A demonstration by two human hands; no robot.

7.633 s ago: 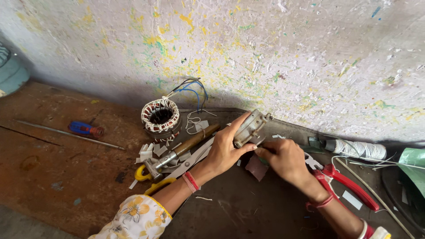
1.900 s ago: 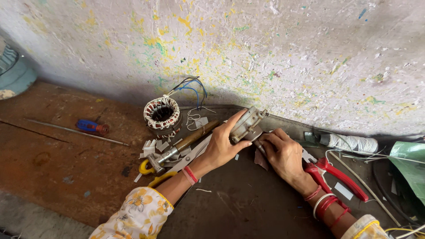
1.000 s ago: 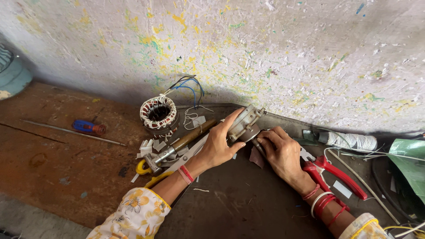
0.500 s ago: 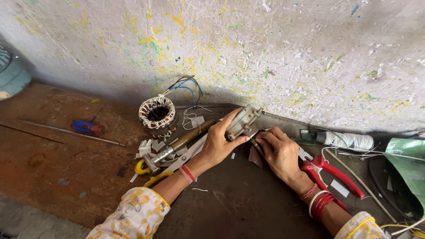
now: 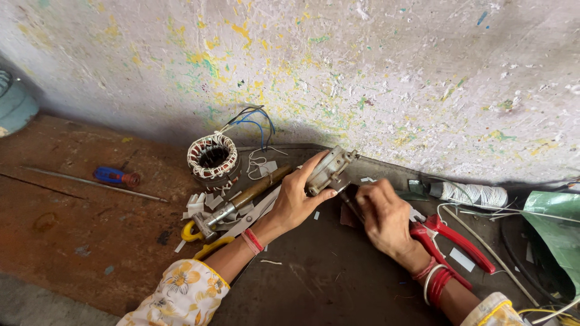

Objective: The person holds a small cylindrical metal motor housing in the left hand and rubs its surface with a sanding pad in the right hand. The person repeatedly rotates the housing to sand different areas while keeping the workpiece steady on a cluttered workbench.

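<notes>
While the left hand (image 5: 296, 202) wraps its fingers and thumb around a small grey metal motor housing (image 5: 329, 170) tilted near the far wall, the right hand (image 5: 383, 217) sits just right of it, fingers curled down at its lower end; whether they pinch anything cannot be told. Left of the hands lie a hammer with a wooden handle (image 5: 241, 199), yellow-handled scissors (image 5: 208, 232) among white paper scraps, and a wound stator (image 5: 212, 158) with blue and black leads. Red-handled pliers (image 5: 453, 241) lie under the right wrist, a spool of white thread (image 5: 471, 194) farther right, and a blue-handled screwdriver (image 5: 112, 176) far left.
</notes>
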